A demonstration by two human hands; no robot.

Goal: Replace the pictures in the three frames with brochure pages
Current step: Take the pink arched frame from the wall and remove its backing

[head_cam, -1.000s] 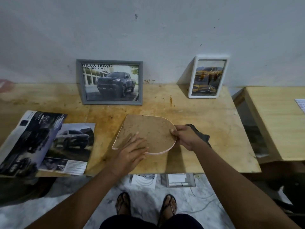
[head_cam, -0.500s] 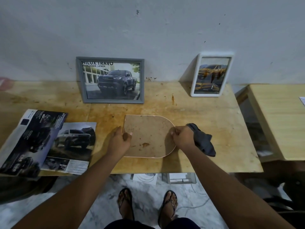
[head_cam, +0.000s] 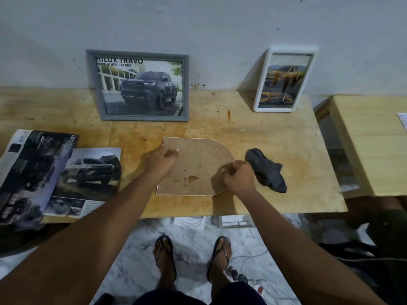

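- Head view: an arch-shaped, pale-rimmed frame with a brown fibreboard back (head_cam: 198,164) lies face down on the worn wooden table (head_cam: 275,133), between the two hands.
- The left hand (head_cam: 161,160) grips the frame's straight end, fingers curled onto the backing. The right hand (head_cam: 239,176) pinches the rounded end, thumb on the board and the other fingers bent round the rim.
- Just behind the right knuckles lies a crumpled dark grey cloth (head_cam: 267,170).
- Outward from the left hand lie a glossy open car brochure (head_cam: 28,172) and a loose truck page (head_cam: 88,179).
- Beyond the fingertips, a grey rectangular frame (head_cam: 141,85) and a white upright frame (head_cam: 284,80) lean on the wall, each showing a car picture.
- Judged risk: prying the backing from one end only could bend or crack the thin board.
- No fasteners are visible, so forcing the board may tear hidden tabs.
- If there is glass beneath, lifting the frame unevenly could let it slide out onto the table edge near the wrists.
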